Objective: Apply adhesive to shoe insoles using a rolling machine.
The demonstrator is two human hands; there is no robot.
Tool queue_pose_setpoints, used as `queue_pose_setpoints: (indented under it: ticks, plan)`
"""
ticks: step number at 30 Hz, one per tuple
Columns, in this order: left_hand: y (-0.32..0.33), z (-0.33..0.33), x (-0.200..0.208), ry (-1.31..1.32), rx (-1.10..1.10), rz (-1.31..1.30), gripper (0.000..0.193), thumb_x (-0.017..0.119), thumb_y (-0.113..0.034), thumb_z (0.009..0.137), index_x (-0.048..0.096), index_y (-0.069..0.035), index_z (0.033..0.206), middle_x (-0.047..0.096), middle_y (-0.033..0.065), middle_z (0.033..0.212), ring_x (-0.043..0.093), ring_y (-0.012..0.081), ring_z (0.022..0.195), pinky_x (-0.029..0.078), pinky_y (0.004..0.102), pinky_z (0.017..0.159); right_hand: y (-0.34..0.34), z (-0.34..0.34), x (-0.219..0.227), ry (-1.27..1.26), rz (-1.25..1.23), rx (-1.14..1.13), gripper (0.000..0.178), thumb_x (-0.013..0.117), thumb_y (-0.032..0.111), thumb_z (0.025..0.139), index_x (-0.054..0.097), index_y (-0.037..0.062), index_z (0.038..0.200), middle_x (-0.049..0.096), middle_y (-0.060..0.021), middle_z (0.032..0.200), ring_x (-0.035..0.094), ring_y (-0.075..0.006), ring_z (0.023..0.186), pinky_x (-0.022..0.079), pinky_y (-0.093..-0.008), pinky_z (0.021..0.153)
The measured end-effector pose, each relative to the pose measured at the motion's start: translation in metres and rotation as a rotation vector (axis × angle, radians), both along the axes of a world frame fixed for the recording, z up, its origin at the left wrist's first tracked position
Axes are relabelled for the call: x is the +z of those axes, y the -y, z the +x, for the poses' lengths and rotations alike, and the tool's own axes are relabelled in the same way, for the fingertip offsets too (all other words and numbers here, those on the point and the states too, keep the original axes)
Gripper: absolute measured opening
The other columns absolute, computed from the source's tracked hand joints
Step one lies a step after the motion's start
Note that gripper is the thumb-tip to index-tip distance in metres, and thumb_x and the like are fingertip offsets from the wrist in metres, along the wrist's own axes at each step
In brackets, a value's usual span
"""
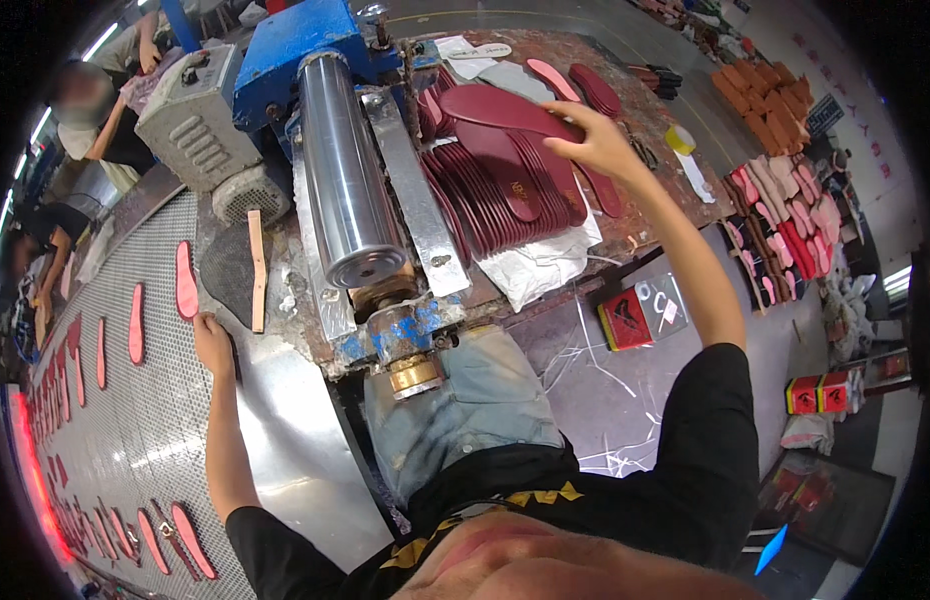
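Observation:
My right hand (600, 145) pinches one end of a dark red insole (495, 110). It is raised over a row of dark red insoles (505, 200) stacked on edge and tilted on the worktable. At left, the fingers of my left hand (215, 345) close on the lower end of a pink insole (187, 280) at the mesh conveyor. Between my hands stands a roller machine with a shiny steel roller (350, 170) and a blue housing (300, 50).
More pink insoles (137, 325) lie on the mesh conveyor (165, 420). White cloth (535, 265) hangs at the table's edge. A roll of yellow tape (678, 139) lies at the right. A rack of shoe parts (780, 220) stands farther right. Other people work at the far left.

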State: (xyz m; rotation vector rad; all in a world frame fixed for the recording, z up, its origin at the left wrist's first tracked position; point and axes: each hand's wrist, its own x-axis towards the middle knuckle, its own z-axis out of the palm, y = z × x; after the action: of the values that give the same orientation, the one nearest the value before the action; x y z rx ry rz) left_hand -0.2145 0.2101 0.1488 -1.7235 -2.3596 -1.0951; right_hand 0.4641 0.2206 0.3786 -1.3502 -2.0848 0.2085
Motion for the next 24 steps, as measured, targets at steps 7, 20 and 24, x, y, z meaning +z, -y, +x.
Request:
queue_pose_setpoints:
  ticks: [7, 20, 24]
  plan:
    - [-0.04, 0.087, 0.153, 0.514, -0.612, 0.115, 0.034, 0.062, -0.025, 0.09, 0.06, -0.002, 0.116, 0.065, 0.0088, 0.11, 0.06, 0.0223, 0.104, 0.045, 0.0336, 0.091, 0.014, -0.077, 0.064, 0.136, 0.028, 0.42, 0.054, 0.073, 0.027, 0.072, 0.062, 0.0046, 0.12, 0.067, -0.011, 0.113, 0.065, -0.022, 0.099, 0.05, -0.0333, 0.085]
    - [0.019, 0.172, 0.283, 0.014, -1.121, -0.112, 0.081, 0.083, -0.041, 0.064, 0.051, -0.003, 0.127, 0.053, 0.0135, 0.126, 0.051, 0.0277, 0.118, 0.039, 0.0371, 0.101, -0.091, -0.186, 0.116, 0.022, 0.582, -0.067, 0.04, 0.055, 0.037, 0.09, 0.059, -0.0015, 0.083, 0.062, -0.0237, 0.077, 0.061, -0.0375, 0.073, 0.047, -0.0419, 0.067]
    - [0.021, 0.16, 0.258, -0.188, -1.033, -0.079, 0.077, 0.082, -0.033, 0.062, 0.051, -0.003, 0.127, 0.056, 0.0143, 0.115, 0.053, 0.0292, 0.108, 0.042, 0.0378, 0.096, -0.169, -0.204, 0.089, -0.24, 0.37, 0.034, 0.035, 0.055, 0.034, 0.087, 0.062, 0.0003, 0.08, 0.062, -0.0241, 0.076, 0.062, -0.0393, 0.074, 0.047, -0.0437, 0.066]
